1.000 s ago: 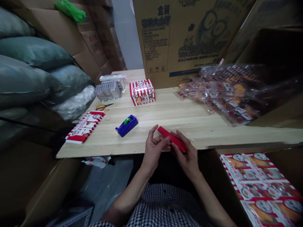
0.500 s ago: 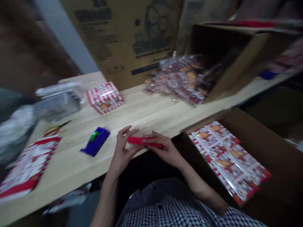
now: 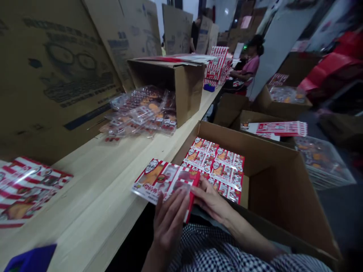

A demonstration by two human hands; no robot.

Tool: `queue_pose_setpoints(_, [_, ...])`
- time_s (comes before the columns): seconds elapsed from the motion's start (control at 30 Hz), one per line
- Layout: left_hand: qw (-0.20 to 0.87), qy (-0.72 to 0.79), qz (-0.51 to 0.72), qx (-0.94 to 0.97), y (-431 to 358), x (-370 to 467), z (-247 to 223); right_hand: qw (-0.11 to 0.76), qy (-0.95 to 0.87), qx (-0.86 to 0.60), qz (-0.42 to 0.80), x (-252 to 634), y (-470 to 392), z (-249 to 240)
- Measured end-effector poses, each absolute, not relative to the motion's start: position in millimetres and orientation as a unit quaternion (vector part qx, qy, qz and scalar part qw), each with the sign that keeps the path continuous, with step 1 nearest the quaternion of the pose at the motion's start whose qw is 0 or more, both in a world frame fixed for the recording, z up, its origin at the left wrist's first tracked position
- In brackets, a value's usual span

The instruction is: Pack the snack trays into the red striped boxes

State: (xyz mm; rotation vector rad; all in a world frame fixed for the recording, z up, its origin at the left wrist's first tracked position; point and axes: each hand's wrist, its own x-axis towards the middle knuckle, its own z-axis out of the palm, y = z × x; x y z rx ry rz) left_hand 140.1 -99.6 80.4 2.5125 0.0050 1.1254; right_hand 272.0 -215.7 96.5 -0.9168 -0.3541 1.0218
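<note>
Moved since the earlier frame: printed box (image 3: 166, 177), red edge showing before, now has its illustrated face in view; the camera view has swung right, carrying the tape dispenser (image 3: 32, 260) to the lower left corner.
Printed box, position: centre of frame, held above the front edge of the bench (image 3: 119, 170), just left of the packed boxes (image 3: 217, 162).
Right hand (image 3: 208, 198): gripping the box by its red right end.
Left hand (image 3: 170, 217): fingers extended across the box's lower face; thumb hidden, grip cannot be told.
Open carton (image 3: 279, 185): right of centre, packed boxes in rows inside.
Clear packets (image 3: 138, 113): heaped on the bench, upper centre-left, at the mouth of a side-lying carton (image 3: 189, 90).
Striped box (image 3: 31, 189): left edge, on the bench.
Co-worker (image 3: 251, 70): upper right, pink top.
</note>
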Motion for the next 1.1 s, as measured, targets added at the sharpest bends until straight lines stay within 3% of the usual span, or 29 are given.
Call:
queue_pose_setpoints(0.17, [0.173, -0.024, 0.334, 0.926, -111.5, 175.8, 92.8, 0.769, -0.09, -0.528, 0.35, 334.2, -265.1, 98.3])
queue_pose_setpoints(0.33, [0.197, 0.082, 0.361, 0.908, -82.1, 160.5, 93.7, 0.74, -0.034, -0.64, 0.203, 424.3, -357.1, 84.5])
queue_pose_setpoints(0.53, [0.169, 0.178, 0.352, 0.903, -50.9, 138.6, 74.3, 0.593, 0.017, -0.681, 0.428, 454.0, -440.8, 16.1])
queue_pose_setpoints(0.67, [0.181, 0.181, 0.351, 0.901, -48.8, 140.8, 64.8, 0.563, 0.03, -0.657, 0.502, 439.1, -439.0, -39.7])
queue_pose_setpoints(0.83, [0.202, 0.177, 0.31, 0.912, -46.8, 141.3, 50.7, 0.536, 0.042, -0.678, 0.502, 426.8, -423.8, -70.0])
queue_pose_setpoints(1.0, [0.217, 0.174, 0.286, 0.917, -51.4, 140.7, 44.6, 0.464, 0.004, -0.744, 0.481, 424.8, -418.0, -43.2])
queue_pose_setpoints(1.1, [0.213, 0.188, 0.276, 0.918, -58.0, 132.6, 45.8, 0.393, -0.128, -0.841, 0.349, 412.7, -397.8, -19.6])
